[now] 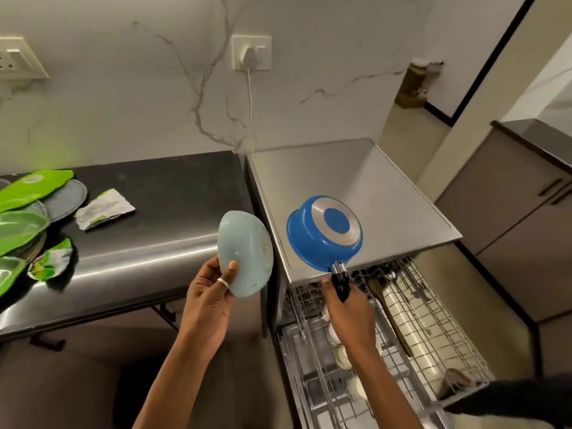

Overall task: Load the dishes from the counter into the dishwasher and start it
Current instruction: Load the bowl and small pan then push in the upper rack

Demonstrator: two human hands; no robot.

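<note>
My left hand (210,295) grips a pale blue bowl (247,249) by its rim, held on edge above the gap between counter and dishwasher. My right hand (346,305) grips the black handle of a small blue saucepan (325,232), its bottom turned toward me, over the front edge of the steel dishwasher top (356,187). Below the hands the upper rack (433,329) is pulled out, holding utensils, a wooden spoon and white plates. Lower down, several white cups sit in the lower rack (325,382).
The dark counter (154,205) at left carries green lids (21,224), grey round mats (66,196) and crumpled wrappers (105,209). A plug and cord (249,88) hang on the marble wall. Grey cabinets (510,212) stand at right.
</note>
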